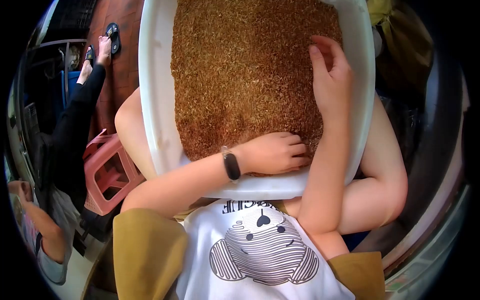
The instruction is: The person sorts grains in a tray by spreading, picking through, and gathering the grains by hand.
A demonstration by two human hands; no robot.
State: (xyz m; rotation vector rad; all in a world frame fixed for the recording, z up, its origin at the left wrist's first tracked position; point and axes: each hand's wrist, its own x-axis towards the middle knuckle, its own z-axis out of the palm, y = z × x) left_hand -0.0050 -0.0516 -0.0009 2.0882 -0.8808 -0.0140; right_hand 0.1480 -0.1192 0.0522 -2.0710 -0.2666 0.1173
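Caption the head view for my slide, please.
Left hand near, right hand farther out, over brown bits in a white tub.

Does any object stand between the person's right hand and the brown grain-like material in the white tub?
No visible object does: the right hand is over the right side of the brown material, inside the white tub. The left hand lies at the near end, out of the way.

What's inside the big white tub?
A bed of small brown grain-like bits lies in the white tub. The left hand is over its near end, the right hand over its right side. Whatever lies beneath the bits is covered.
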